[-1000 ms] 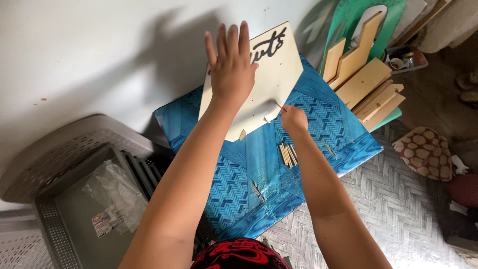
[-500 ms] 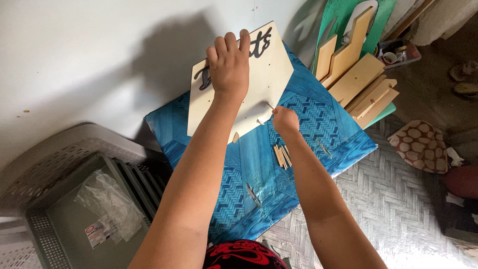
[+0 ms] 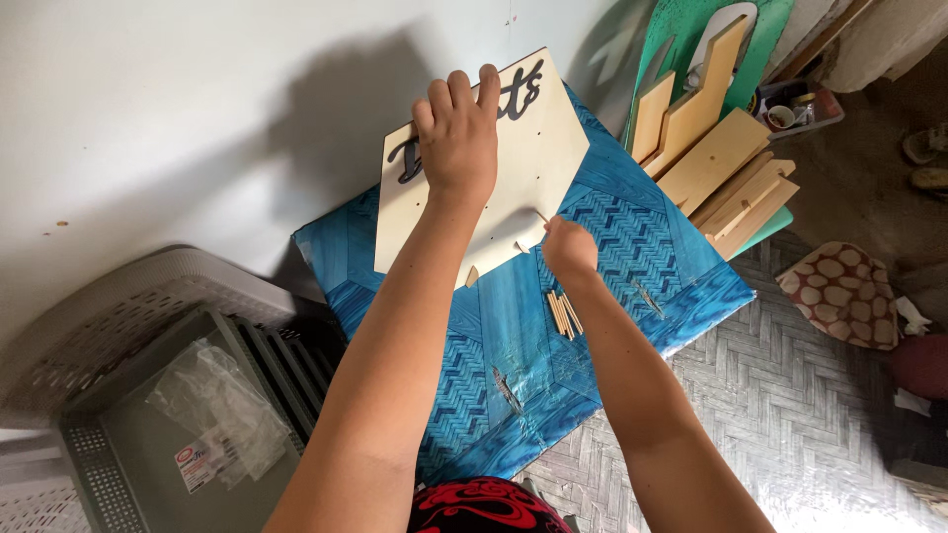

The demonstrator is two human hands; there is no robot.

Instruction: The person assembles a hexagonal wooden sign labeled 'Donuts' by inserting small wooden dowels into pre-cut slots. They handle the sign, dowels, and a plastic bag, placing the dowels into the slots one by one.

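Since the earlier frame, we have tilted the wooden panel [image 3: 533, 168] further counter-clockwise, and our left hand [image 3: 457, 138] now sits nearer its upper edge. We press that hand flat on the panel's face, fingers hooked over the top edge, grasping the panel and holding it propped at a slant above the bench [image 3: 632, 237]. Dark cursive lettering runs across the panel and is partly covered by the hand. Our right hand [image 3: 568, 247] is pinched on a thin wooden dowel [image 3: 542, 216], whose tip meets the panel near its lower right edge, close to a row of small drilled holes. Small tabs project from the panel's bottom edge just above the bench.

Just below the right hand, a small bundle of dowels [image 3: 563, 314] lies on the bench, which is covered in a blue herringbone-patterned sheet. A stack of cut wooden parts [image 3: 726, 163] rests at the bench's far right corner, against a green board [image 3: 691, 30]. To the left, on the floor, stands a grey plastic crate [image 3: 109, 326] holding a clear plastic bag [image 3: 222, 410]. A spotted cushion [image 3: 839, 291] lies on the floor to the right.
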